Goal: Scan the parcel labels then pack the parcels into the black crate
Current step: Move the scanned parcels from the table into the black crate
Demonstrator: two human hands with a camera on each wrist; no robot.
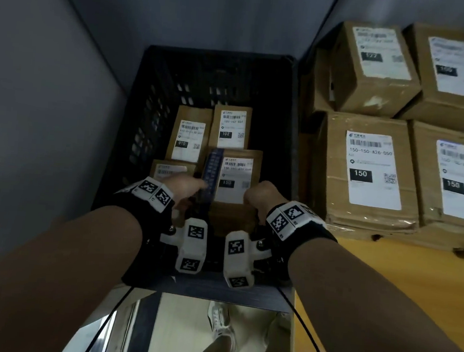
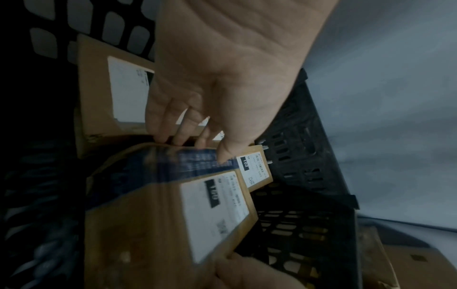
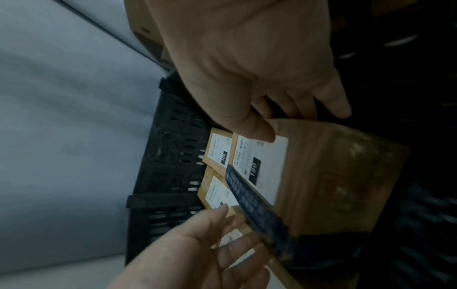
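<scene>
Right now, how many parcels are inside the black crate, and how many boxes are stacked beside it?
Parcels in the crate, counting the one both hands hold: 4
Boxes in view stacked to its right: 4
Total: 8

Both hands [image 1: 188, 186] hide the near end of the held parcel [image 1: 236, 176] (its label digits blur in the wrist views), and the crate [image 1: 148, 90] floor beneath stays unseen.
</scene>
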